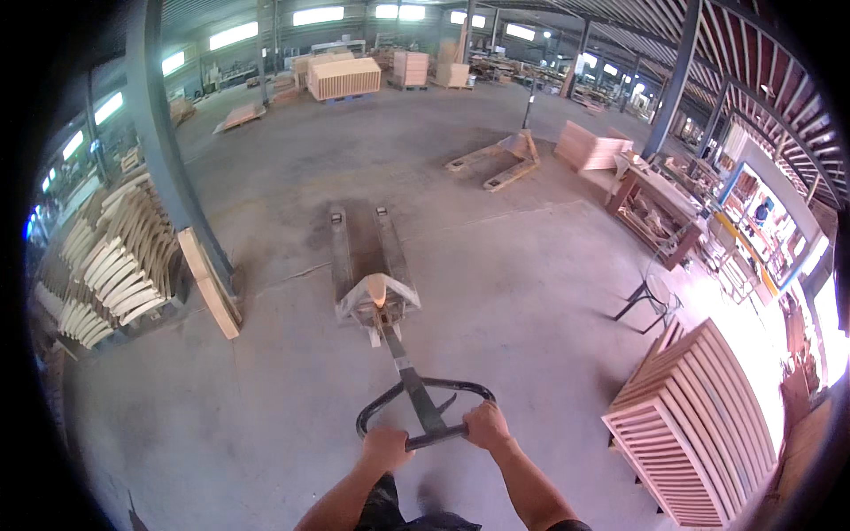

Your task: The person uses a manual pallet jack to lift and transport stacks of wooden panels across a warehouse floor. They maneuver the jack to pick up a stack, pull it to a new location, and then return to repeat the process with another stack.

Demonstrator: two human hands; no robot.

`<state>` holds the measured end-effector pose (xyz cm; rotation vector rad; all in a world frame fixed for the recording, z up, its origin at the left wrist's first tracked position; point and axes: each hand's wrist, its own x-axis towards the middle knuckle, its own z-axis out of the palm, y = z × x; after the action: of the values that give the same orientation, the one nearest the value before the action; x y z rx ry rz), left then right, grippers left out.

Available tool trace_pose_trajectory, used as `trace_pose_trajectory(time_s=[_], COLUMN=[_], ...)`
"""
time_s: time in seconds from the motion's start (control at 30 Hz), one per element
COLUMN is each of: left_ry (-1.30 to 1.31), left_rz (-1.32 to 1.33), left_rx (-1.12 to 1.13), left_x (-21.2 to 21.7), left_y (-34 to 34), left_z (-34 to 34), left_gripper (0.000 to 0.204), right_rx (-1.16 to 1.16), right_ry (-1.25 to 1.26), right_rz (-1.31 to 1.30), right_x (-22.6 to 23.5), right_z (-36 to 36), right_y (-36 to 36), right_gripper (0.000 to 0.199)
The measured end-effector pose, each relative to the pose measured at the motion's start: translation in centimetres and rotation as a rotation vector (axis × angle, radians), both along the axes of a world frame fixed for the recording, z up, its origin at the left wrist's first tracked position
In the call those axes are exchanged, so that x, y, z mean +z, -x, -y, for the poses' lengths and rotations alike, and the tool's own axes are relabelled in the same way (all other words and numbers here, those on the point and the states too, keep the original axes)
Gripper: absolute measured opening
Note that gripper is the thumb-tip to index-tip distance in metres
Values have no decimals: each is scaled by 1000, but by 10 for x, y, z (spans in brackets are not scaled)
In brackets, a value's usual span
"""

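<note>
I'm likely steering, both hands (488,425) wrapped tight round the pallet-jack handle (438,436) at lower centre; moving it calls for even force.

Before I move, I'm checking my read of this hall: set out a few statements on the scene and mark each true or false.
1. The left grip and right grip both hold the black handle of the near pallet jack. True.
2. Its forks point toward the person. False: the forks point away.
3. A second pallet jack stands farther off, to the right. True.
4. The wooden workbench is left of the near pallet jack. False: the wooden workbench is to its right.
5. Curved wooden pieces are stacked at the left. True.
</note>
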<state>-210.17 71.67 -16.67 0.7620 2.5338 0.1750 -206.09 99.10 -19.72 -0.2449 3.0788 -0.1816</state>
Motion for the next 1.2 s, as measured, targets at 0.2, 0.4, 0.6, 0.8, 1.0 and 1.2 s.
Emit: trace_pose_trajectory(time_s=[0.2, 0.4, 0.6, 0.8, 1.0, 1.2], left_ry=[-74, -151, -217, -305, -540, -456], left_rz=[11, -27, -21, -114, -433, -561], left_rx=[-90, -101, -115, -205, -283, -367], left_x=[-17, -17, -12, -2, 27, 5], left_y=[-157, -318, -467, -579, -692, -820], left_z=[32, 83, 140, 186, 210, 244], left_gripper=[38, 34, 27, 36, 54, 62], right_rx=[-29, -62, -58, -17, 7, 73], right_ry=[-60, -34, 0, 36, 136, 297], right_rz=[74, 104, 110, 146, 113, 13], right_x=[-16, -11, -18, 6, 38, 14], right_z=[27, 81, 130, 166, 188, 208], right_y=[-174, -343, -504, -626, -738, -871], right_gripper=[14, 12, 13, 17, 19, 17])
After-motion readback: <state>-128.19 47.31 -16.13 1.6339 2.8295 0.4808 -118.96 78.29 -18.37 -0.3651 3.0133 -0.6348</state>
